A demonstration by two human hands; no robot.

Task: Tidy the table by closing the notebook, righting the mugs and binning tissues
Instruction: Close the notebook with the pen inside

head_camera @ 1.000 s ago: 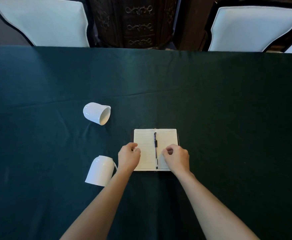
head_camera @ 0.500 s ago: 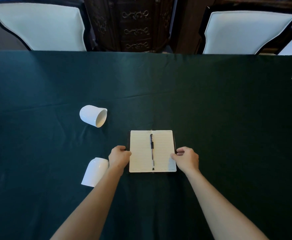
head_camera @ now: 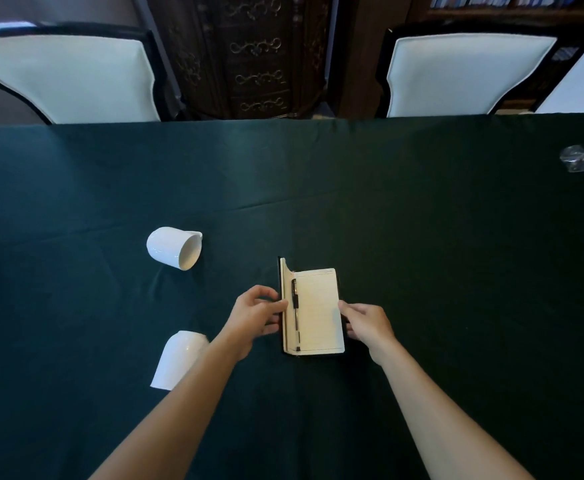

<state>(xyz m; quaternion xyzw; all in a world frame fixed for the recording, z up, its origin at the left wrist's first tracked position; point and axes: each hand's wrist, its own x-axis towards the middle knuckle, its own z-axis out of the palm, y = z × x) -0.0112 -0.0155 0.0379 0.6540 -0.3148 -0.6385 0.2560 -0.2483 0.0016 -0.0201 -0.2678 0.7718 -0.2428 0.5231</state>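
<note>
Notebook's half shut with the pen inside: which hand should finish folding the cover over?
Left. The left hand already grips the raised left cover of the notebook; the right hand only steadies the flat right edge.

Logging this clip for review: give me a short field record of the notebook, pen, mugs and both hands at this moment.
notebook: half closed, left cover raised near upright, right page flat
pen: lying in the fold, inside the notebook
left hand: fingers on the raised left cover
right hand: holding the right edge
far mug: on its side, mouth towards the right
near mug: tipped over, partly behind the left forearm
tissues: none visible
</note>
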